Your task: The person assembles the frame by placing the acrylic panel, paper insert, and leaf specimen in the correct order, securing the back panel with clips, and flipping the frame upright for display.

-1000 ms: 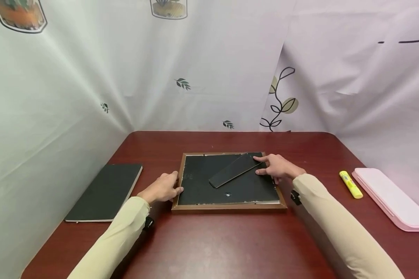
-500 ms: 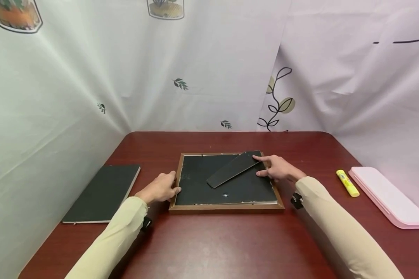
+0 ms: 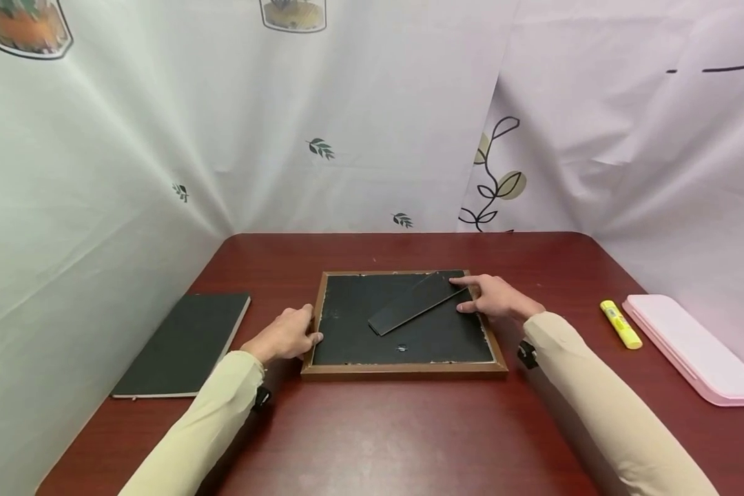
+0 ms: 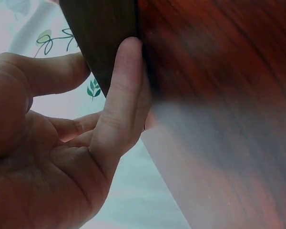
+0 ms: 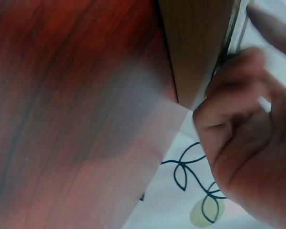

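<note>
The picture frame (image 3: 403,372) lies back-up on the surface (image 3: 372,441), probably stiff and light, perhaps fragile; its side rails seem best to hold. At its left rail the left hand's (image 3: 285,334) fingers grasp; at its right, the right hand's (image 3: 494,296) grip is unclear. Its front is hidden.

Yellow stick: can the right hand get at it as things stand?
Likely yes: the right hand would have to leave the picture frame, but the yellow stick lies off to the hand's right with only bare table visible between them.
</note>
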Motion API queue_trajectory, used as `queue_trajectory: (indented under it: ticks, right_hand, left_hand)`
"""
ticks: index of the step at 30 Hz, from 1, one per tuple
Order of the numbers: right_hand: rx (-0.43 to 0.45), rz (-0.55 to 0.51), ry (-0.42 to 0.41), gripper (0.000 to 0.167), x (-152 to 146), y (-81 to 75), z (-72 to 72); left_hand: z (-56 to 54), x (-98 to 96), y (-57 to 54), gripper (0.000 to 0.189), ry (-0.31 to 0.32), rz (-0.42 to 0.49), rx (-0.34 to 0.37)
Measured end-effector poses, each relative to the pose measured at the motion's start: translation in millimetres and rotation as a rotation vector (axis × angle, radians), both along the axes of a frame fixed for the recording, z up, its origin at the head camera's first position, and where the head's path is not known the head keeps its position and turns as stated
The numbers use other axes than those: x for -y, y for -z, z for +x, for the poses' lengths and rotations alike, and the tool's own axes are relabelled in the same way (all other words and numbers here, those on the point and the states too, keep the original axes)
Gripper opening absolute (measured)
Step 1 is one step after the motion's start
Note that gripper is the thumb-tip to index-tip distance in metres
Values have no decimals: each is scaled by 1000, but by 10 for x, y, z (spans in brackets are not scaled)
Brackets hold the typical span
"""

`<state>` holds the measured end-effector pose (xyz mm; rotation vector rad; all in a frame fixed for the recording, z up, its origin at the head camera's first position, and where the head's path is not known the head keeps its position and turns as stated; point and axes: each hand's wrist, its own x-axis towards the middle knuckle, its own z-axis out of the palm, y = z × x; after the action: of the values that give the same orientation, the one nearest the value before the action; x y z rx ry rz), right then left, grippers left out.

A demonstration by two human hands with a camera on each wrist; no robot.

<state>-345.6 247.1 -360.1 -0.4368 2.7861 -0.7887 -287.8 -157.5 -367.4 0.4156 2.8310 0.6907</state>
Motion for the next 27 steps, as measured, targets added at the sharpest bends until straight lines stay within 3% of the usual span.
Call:
queue_trajectory:
  ticks: [6, 14, 21, 27]
  right_hand:
    - [-46, -71, 71, 70, 82, -60, -8]
    - [23, -224, 156, 67, 77, -49, -49]
    - [-71, -140, 109, 65, 119, -8, -177]
    - [-76, -130, 104, 63, 67, 62, -228]
  left_hand:
    - [-13, 9, -6, 34, -2, -7, -14]
    - [-15, -13, 1, 35, 2, 16, 11]
    - [-17, -6, -11, 32, -17, 1, 7]
    - [-3, -24, 4, 29, -21, -45, -42]
